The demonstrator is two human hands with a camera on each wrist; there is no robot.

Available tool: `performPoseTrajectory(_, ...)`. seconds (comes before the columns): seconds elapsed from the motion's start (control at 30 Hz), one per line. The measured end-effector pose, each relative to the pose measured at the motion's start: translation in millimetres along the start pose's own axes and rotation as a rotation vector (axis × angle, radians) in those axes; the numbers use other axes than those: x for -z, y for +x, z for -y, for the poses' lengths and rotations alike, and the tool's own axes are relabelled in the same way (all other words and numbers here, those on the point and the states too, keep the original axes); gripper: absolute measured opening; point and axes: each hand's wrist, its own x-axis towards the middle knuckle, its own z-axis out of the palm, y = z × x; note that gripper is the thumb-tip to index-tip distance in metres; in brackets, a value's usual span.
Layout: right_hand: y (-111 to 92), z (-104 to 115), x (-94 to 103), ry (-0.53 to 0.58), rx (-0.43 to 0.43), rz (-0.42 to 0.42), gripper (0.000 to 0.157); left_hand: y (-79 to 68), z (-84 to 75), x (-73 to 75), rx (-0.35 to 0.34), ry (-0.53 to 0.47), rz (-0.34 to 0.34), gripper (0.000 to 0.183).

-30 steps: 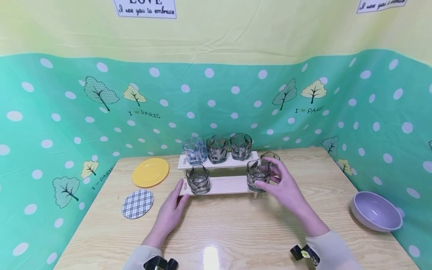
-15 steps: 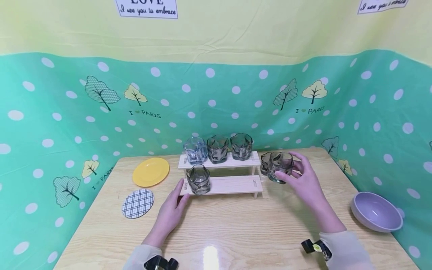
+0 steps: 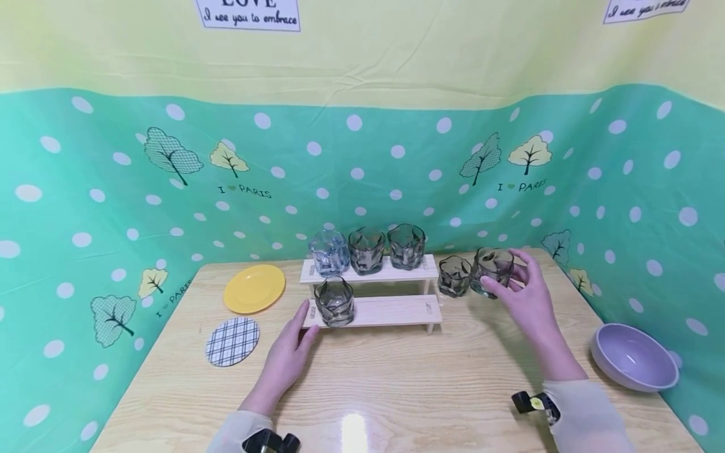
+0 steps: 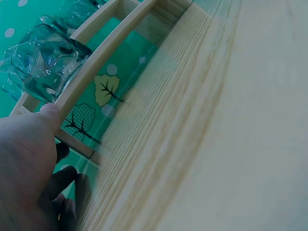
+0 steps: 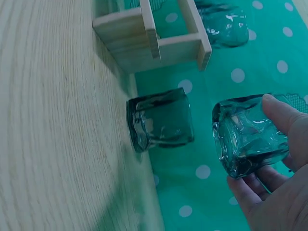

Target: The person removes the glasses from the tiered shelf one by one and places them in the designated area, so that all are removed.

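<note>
My right hand (image 3: 527,292) grips a grey glass tumbler (image 3: 493,270) between thumb and fingers; the right wrist view shows this tumbler (image 5: 250,134) held above the table. Just left of it, another grey tumbler (image 3: 454,277) stands on the table beside the two-tier wooden rack (image 3: 391,309). My left hand (image 3: 286,352) holds the left end of the rack's lower tier, its thumb at the front edge in the left wrist view. A grey tumbler (image 3: 334,303) stands on that tier near this hand. Along the upper tier are a blue tumbler (image 3: 328,255) and two grey tumblers (image 3: 367,251).
On the left lie a yellow plate (image 3: 255,289) and a checked round coaster (image 3: 233,341). A purple bowl (image 3: 633,358) stands at the right edge of the wooden table (image 3: 396,390). A green dotted cloth (image 3: 351,163) hangs behind and at the sides.
My right hand has lifted the grey tumbler off the right end of the lower tier and carried it right, past the tumbler on the table. My left hand has stayed at the rack.
</note>
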Motion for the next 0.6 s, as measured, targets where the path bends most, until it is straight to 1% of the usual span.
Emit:
performPoseTrajectory(0.23, 6, -4, 3.6, 0.003, -0.029, -0.041, 0.107, -0.2, -1.6, 0.0, 0.002, 0.004, 0.0, 0.069)
performPoseTrajectory(0.47, 15, -11, 5.2, -0.041, -0.064, -0.071, 0.109, -1.0, -1.9, 0.0, 0.006, 0.007, 0.004, 0.069)
performPoseTrajectory(0.6, 22, -18, 5.9, -0.071, -0.068, -0.077, 0.108, -1.1, -1.1, -0.3, 0.011, 0.01, 0.003, 0.069)
